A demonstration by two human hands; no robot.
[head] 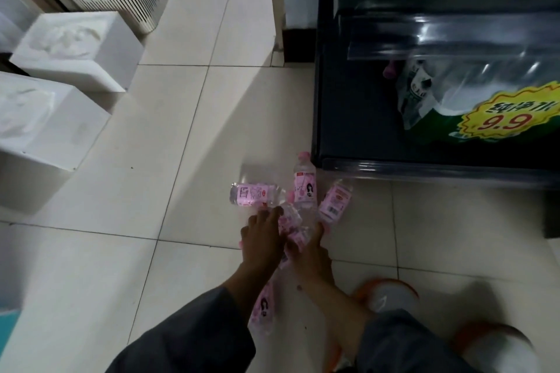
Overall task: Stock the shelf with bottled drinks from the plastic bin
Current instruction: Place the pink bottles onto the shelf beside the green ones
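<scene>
Head view: left hand and right hand both curl around a cluster of pink-label bottles low over the floor, near the dark shelf. Three more bottles lie loose just ahead. Tighten the hold before lifting, or one slips.

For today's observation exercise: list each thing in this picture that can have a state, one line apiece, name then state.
Left hand: gripping pink bottles.
Right hand: gripping pink bottles.
Left floor bottle: lying on its side.
Middle floor bottle: on the tiles, cap towards the shelf.
Right floor bottle: tilted, leaning.
Shelf: bottom tier partly stocked.
</scene>
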